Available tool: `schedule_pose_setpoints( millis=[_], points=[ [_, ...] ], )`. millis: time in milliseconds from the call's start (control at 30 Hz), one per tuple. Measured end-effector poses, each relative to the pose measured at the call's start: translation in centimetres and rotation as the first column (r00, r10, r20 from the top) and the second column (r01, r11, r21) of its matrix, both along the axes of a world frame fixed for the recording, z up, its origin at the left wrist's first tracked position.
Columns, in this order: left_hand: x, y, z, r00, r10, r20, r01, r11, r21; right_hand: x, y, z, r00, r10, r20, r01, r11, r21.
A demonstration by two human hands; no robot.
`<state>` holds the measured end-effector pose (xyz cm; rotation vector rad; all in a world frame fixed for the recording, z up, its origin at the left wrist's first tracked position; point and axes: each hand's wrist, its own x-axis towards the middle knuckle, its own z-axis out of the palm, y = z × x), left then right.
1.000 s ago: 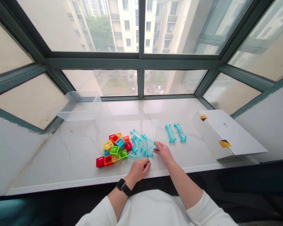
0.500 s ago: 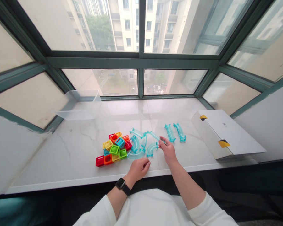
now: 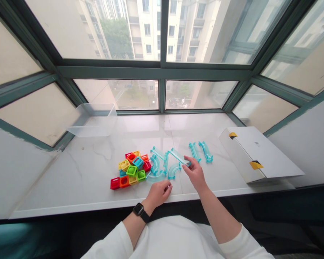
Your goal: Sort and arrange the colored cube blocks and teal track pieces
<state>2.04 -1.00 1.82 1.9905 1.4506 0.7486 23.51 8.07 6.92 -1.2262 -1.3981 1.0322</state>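
Note:
My right hand [image 3: 195, 173] grips the near end of a straight, clear blue track piece [image 3: 178, 156] between thumb and fingers. The piece slants away to the upper left over the other track pieces. Just below it lies a curved blue track piece [image 3: 174, 171]. My left hand [image 3: 159, 191] rests at the counter's front edge, fingers curled in and nothing visible in them. More blue track pieces, such as a curved one [image 3: 154, 164], lie in a loose heap beyond it. To the left is a pile of coloured plastic blocks [image 3: 132, 170] in red, orange, yellow, green and blue.
Two blue track pieces [image 3: 194, 151] lie apart on the right. A clear plastic bin [image 3: 93, 131] stands at the back left of the white counter [image 3: 70, 180]. A white box [image 3: 261, 154] with yellow-and-black tabs sits at the right. Windows enclose the back.
My right hand has shifted slightly right and down, and the straight track piece in it has come away from the heap a little. My left hand stays put.

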Motion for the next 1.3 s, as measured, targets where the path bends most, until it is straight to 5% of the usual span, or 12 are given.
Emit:
schedule_pose_setpoints(
  millis=[200, 367, 467, 633, 1000, 1200, 1300],
  points=[
    [0.0, -0.5, 0.0, 0.994, 0.05, 0.098, -0.052, 0.999, 0.014, -0.4, -0.1, 0.5, 0.982, 0.011, -0.19, -0.047, 0.981, -0.187],
    [-1.0, 1.0, 1.9, 0.914, 0.376, 0.156, -0.396, 0.908, 0.134, -0.6, -0.2, 0.7, 0.978, 0.044, -0.206, -0.083, 0.979, -0.185],
    [-1.7, 2.9, 4.1, 0.879, 0.44, 0.185, -0.464, 0.878, 0.115, -0.8, -0.4, 1.2, 0.972, 0.058, -0.228, -0.1, 0.979, -0.178],
    [-1.9, 6.0, 6.1, 0.85, 0.5, 0.165, -0.511, 0.859, 0.03, -1.5, -0.8, 2.5, 0.944, 0.115, -0.308, -0.174, 0.97, -0.171],
    [-2.1, 8.5, 5.1, 0.875, 0.48, -0.066, -0.483, 0.873, -0.06, -1.5, -1.3, 2.7, 0.89, 0.134, -0.436, -0.243, 0.948, -0.205],
    [-3.0, 8.3, 5.3, 0.872, 0.482, -0.087, -0.482, 0.876, 0.026, -1.6, -1.6, 3.6, 0.929, 0.139, -0.343, -0.17, 0.984, -0.061],
    [-3.0, 7.2, 6.6, 0.889, 0.455, 0.05, -0.457, 0.889, 0.037, -1.9, -2.1, 3.8, 0.963, 0.141, -0.229, -0.129, 0.989, 0.066]
  ],
)
